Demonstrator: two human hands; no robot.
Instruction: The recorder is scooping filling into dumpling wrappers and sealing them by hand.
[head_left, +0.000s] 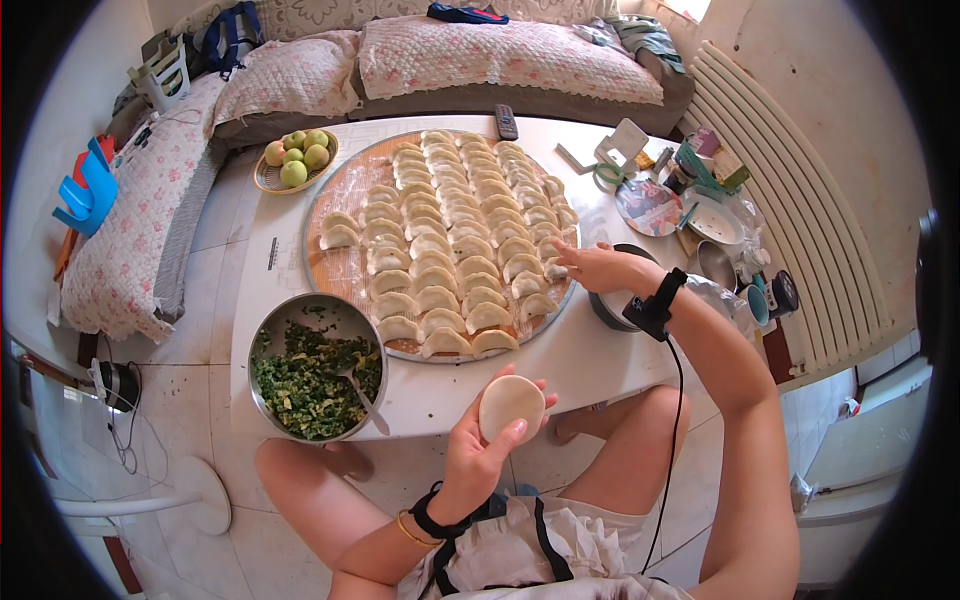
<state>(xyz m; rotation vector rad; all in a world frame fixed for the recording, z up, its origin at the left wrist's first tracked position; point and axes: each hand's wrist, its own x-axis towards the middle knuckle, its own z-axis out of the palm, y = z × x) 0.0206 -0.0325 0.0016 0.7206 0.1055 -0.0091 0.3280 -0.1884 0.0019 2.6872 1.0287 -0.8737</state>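
Observation:
My left hand holds a round dough wrapper above my lap, at the table's front edge. The wrapper lies flat across the fingers, with the thumb on its lower rim. My right hand reaches over the right edge of a round board, fingers extended and apart beside the dumplings there. Whether the fingertips touch a dumpling I cannot tell. Rows of folded dumplings cover most of the floured board. At the front left, a metal bowl holds chopped green filling and a spoon.
Under my right forearm stands a dark-rimmed round container, partly hidden. A basket of fruit sits at the back left, a remote control at the back edge. Dishes, a metal bowl and a cup crowd the right side.

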